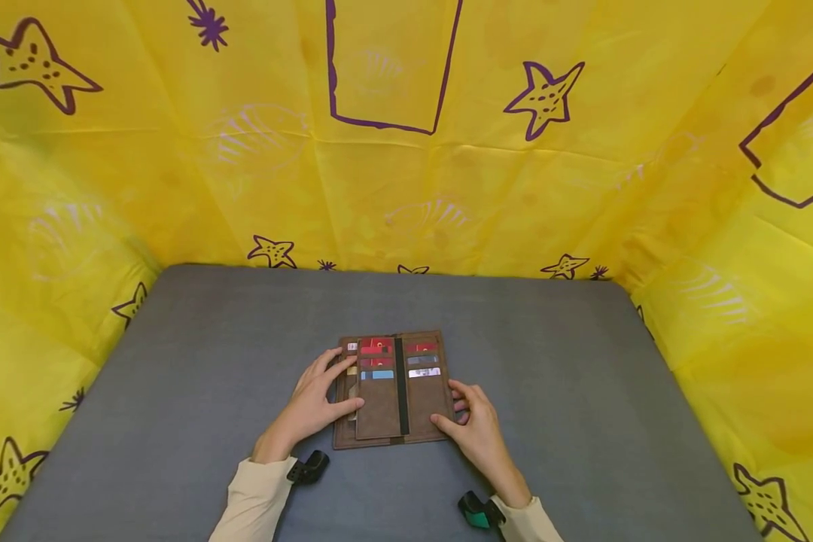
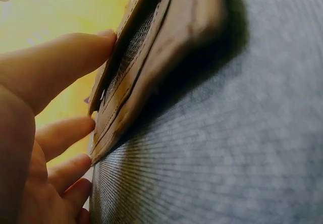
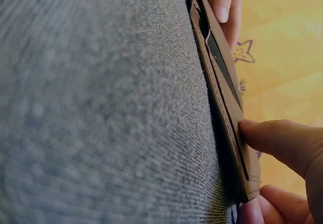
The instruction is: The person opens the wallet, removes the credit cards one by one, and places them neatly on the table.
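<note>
A brown bifold wallet (image 1: 379, 418) lies unfolded on the grey table, with red, blue and white cards (image 1: 377, 374) in its slots. A dark band runs down its middle. An inner flap covers most of its left half, leaving a strip of pockets showing beside it. My left hand (image 1: 315, 399) rests on the left side, fingers spread, with the thumb (image 2: 75, 57) touching the flap's edge. At the right edge, my right hand (image 1: 477, 425) pinches the wallet, its thumb (image 3: 275, 135) on top and fingertips at the edge. Some of those fingertips are hidden.
A grey cloth covers the table (image 1: 549, 354). Yellow fabric (image 1: 406, 173) with purple starfish drawings rises behind it and along both sides. Each wrist carries a small black camera, one near the left sleeve (image 1: 257, 489).
</note>
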A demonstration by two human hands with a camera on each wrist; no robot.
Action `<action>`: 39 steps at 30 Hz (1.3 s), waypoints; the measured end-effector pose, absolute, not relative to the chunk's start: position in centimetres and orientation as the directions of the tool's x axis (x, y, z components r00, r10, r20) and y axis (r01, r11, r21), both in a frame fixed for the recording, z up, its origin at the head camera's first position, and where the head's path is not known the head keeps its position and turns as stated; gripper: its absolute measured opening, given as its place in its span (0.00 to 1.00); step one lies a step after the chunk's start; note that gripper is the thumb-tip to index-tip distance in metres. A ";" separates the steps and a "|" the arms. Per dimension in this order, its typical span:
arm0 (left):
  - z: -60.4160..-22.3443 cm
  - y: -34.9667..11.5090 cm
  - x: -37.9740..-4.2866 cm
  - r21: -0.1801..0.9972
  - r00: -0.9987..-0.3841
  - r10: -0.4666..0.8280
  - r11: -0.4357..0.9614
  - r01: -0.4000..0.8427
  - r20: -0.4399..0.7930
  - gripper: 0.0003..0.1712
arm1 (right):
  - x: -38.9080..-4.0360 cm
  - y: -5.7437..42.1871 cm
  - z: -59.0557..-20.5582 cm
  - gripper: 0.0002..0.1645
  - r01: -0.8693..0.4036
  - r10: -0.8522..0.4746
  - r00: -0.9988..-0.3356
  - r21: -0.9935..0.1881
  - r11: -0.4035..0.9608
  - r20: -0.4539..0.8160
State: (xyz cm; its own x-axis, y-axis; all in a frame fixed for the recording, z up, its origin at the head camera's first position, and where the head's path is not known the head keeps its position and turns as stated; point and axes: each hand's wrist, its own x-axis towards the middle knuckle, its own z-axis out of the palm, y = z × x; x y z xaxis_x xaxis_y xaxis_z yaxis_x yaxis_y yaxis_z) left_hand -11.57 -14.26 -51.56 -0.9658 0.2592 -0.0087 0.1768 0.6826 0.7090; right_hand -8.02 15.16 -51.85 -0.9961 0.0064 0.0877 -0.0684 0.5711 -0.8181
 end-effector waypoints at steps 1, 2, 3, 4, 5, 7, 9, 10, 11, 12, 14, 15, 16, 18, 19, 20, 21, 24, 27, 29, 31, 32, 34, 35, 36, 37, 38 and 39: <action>-51.6 -14.3 -11.6 0.707 -0.966 0.259 0.686 0.173 -0.015 0.46 | -8.0 15.1 -51.8 0.36 -0.067 0.006 -0.996 -0.818 0.571 0.086; -51.6 -14.3 -11.6 0.704 -0.965 0.260 0.689 0.171 -0.021 0.47 | -8.0 15.1 -51.7 0.36 -0.066 0.005 -0.996 -0.818 0.571 0.084; -51.6 -14.3 -11.6 0.703 -0.965 0.261 0.692 0.167 -0.027 0.48 | -8.0 15.1 -51.7 0.36 -0.066 0.003 -0.997 -0.817 0.572 0.083; -51.6 -14.3 -11.6 0.701 -0.965 0.260 0.694 0.162 -0.034 0.49 | -8.0 15.1 -51.7 0.36 -0.066 0.001 -0.997 -0.817 0.572 0.081; -51.5 -14.3 -11.6 0.701 -0.965 0.259 0.696 0.159 -0.038 0.49 | -7.9 15.1 -51.7 0.36 -0.066 -0.002 -0.997 -0.817 0.573 0.080; -51.5 -14.3 -11.6 0.702 -0.965 0.259 0.695 0.157 -0.041 0.49 | -7.9 15.1 -51.8 0.36 -0.067 -0.005 -0.997 -0.816 0.574 0.078; -51.5 -14.3 -11.6 0.703 -0.966 0.256 0.693 0.159 -0.034 0.49 | -7.9 15.1 -51.8 0.37 -0.066 -0.006 -0.997 -0.816 0.574 0.077; -51.5 -14.3 -11.6 0.703 -0.967 0.253 0.693 0.160 -0.029 0.49 | -7.9 15.1 -51.9 0.37 -0.064 -0.004 -0.997 -0.817 0.574 0.075; -51.4 -14.3 -11.7 0.703 -0.967 0.252 0.692 0.161 -0.027 0.49 | -7.9 15.2 -51.9 0.37 -0.061 -0.004 -0.997 -0.817 0.574 0.072; -51.4 -14.3 -11.7 0.703 -0.968 0.251 0.693 0.161 -0.026 0.49 | -7.9 15.2 -51.9 0.37 -0.059 -0.003 -0.998 -0.817 0.574 0.069; -51.4 -14.3 -11.7 0.701 -0.968 0.249 0.695 0.160 -0.025 0.49 | -8.0 15.2 -51.9 0.36 -0.057 -0.004 -0.998 -0.819 0.572 0.066; -51.5 -14.3 -11.7 0.696 -0.968 0.249 0.699 0.163 -0.023 0.49 | -8.0 15.2 -51.9 0.36 -0.058 -0.006 -0.998 -0.819 0.571 0.067; -51.5 -14.3 -11.7 0.696 -0.968 0.248 0.699 0.162 -0.024 0.49 | -8.0 15.2 -51.8 0.36 -0.062 -0.008 -0.998 -0.820 0.570 0.070; -51.5 -14.3 -11.7 0.693 -0.968 0.249 0.703 0.158 -0.031 0.49 | -8.1 15.2 -51.8 0.34 -0.074 -0.010 -0.997 -0.821 0.566 0.083; -51.5 -14.3 -11.7 0.692 -0.968 0.250 0.705 0.157 -0.035 0.49 | -8.1 15.2 -51.8 0.34 -0.085 -0.012 -0.995 -0.820 0.566 0.095; -51.5 -14.3 -11.7 0.691 -0.967 0.251 0.706 0.155 -0.038 0.49 | -8.2 15.2 -51.7 0.33 -0.098 -0.015 -0.994 -0.816 0.570 0.109; -51.5 -14.3 -11.7 0.691 -0.967 0.252 0.706 0.155 -0.041 0.49 | -8.2 15.3 -51.7 0.31 -0.113 -0.018 -0.992 -0.807 0.579 0.126; -51.5 -14.2 -11.7 0.696 -0.967 0.250 0.702 0.147 -0.048 0.50 | -8.5 15.2 -51.7 0.27 -0.162 -0.037 -0.983 -0.765 0.623 0.178; -51.5 -14.1 -11.6 0.698 -0.968 0.247 0.702 0.143 -0.049 0.50 | -9.1 15.3 -51.7 0.23 -0.203 -0.073 -0.976 -0.725 0.658 0.207; -51.5 -14.1 -11.6 0.697 -0.968 0.245 0.703 0.141 -0.052 0.50 | -9.7 15.4 -51.6 0.21 -0.235 -0.108 -0.969 -0.710 0.663 0.220; -51.5 -14.1 -11.6 0.698 -0.968 0.245 0.703 0.137 -0.056 0.50 | -10.3 15.5 -51.5 0.19 -0.258 -0.145 -0.965 -0.708 0.657 0.218; -51.5 -14.1 -11.6 0.700 -0.968 0.243 0.702 0.135 -0.057 0.50 | -10.7 15.5 -51.5 0.18 -0.266 -0.163 -0.964 -0.709 0.653 0.212; -51.5 -14.1 -11.6 0.701 -0.969 0.240 0.701 0.133 -0.057 0.50 | -11.4 15.5 -51.5 0.16 -0.274 -0.189 -0.962 -0.710 0.649 0.198; -51.5 -14.1 -11.5 0.702 -0.969 0.239 0.700 0.132 -0.056 0.50 | -11.8 15.5 -51.4 0.15 -0.269 -0.196 -0.963 -0.715 0.645 0.185; -51.5 -14.1 -11.5 0.704 -0.970 0.237 0.699 0.130 -0.057 0.50 | -12.1 15.5 -51.4 0.14 -0.264 -0.203 -0.964 -0.722 0.640 0.172; -51.5 -14.1 -11.5 0.704 -0.970 0.236 0.699 0.129 -0.056 0.50 | -12.5 15.5 -51.4 0.13 -0.259 -0.208 -0.965 -0.728 0.635 0.162; -51.5 -14.1 -11.5 0.704 -0.970 0.235 0.699 0.129 -0.055 0.50 | -12.8 15.5 -51.4 0.13 -0.253 -0.209 -0.966 -0.731 0.633 0.154; -51.5 -14.1 -11.5 0.704 -0.971 0.235 0.698 0.130 -0.054 0.50 | -13.1 15.5 -51.4 0.12 -0.250 -0.209 -0.966 -0.734 0.631 0.150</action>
State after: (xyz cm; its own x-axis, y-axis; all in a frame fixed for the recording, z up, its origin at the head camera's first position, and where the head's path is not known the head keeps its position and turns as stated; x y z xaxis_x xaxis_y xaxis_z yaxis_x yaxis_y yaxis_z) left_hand -11.50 -14.09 -51.53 -0.9706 0.2348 -0.0536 0.1300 0.6980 0.7042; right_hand -13.05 15.51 -51.43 -0.9664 -0.2088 0.1498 -0.2501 0.6311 -0.7343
